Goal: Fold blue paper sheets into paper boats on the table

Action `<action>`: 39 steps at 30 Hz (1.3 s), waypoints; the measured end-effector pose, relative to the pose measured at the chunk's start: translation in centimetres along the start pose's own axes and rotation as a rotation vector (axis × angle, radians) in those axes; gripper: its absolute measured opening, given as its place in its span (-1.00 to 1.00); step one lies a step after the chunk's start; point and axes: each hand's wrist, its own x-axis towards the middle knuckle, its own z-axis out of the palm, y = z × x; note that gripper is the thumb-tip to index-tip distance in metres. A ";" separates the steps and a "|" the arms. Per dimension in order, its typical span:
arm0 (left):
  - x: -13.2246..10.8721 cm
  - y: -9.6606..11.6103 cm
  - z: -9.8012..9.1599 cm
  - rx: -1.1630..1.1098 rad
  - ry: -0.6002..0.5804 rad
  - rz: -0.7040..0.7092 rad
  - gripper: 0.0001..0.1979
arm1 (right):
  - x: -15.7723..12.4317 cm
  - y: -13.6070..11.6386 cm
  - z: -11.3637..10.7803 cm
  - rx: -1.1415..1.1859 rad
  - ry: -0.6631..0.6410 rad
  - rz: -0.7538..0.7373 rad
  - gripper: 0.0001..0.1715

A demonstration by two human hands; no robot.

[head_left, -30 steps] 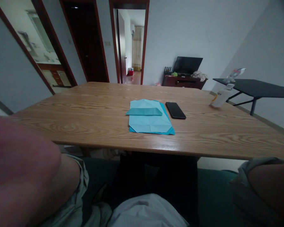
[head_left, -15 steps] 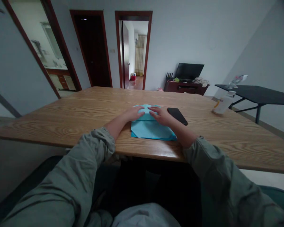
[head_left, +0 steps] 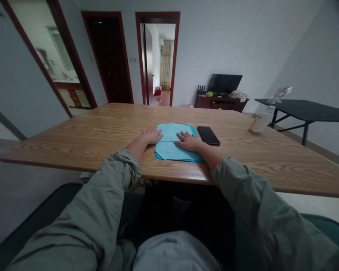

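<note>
Light blue paper (head_left: 169,131) lies flat on the wooden table in front of me, with a crease running across its middle and its corners folded in. A darker blue layer shows along its lower and right edges. My left hand (head_left: 151,136) rests at the paper's left edge, fingers stretched out over it. On the right half of the sheet lies my right hand (head_left: 188,141), palm down with its fingers spread. Close to the right of that hand is a black smartphone (head_left: 208,135), lying on the table.
The wooden table (head_left: 107,131) spreads wide on both sides. A white bottle (head_left: 261,121) stands toward its right edge. Beyond are a black folding table (head_left: 313,111) and a television (head_left: 225,84) on a dark red cabinet (head_left: 214,101). Doorways line the far wall.
My hands have moved apart, the left one outward to the paper's edge. The upper part of the paper, bent up under my fingers before, now lies flat.
</note>
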 end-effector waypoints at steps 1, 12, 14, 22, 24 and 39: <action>0.1 -0.4 -0.1 -0.018 0.019 0.006 -0.35 | -0.1 0.0 0.0 0.007 0.003 0.000 0.01; -0.2 -4.0 -1.4 -0.451 0.059 0.143 -0.56 | -0.5 -0.1 -0.3 0.025 0.013 0.003 0.02; -0.6 -3.8 -1.7 -0.493 0.051 0.151 -0.57 | -0.4 0.0 -0.3 0.023 0.020 0.000 0.02; -0.8 -1.8 -2.0 -0.639 0.041 0.157 -0.78 | -0.8 -0.4 -0.5 -0.022 0.106 -0.002 -0.05; -0.9 -1.1 -2.3 -0.792 0.132 0.131 -0.81 | -1.3 -0.8 -0.8 -0.027 0.166 -0.024 -0.02; -4.0 5.7 -3.1 -1.350 -0.115 0.383 -0.34 | -0.6 -1.8 -2.1 0.487 0.555 -0.047 -0.39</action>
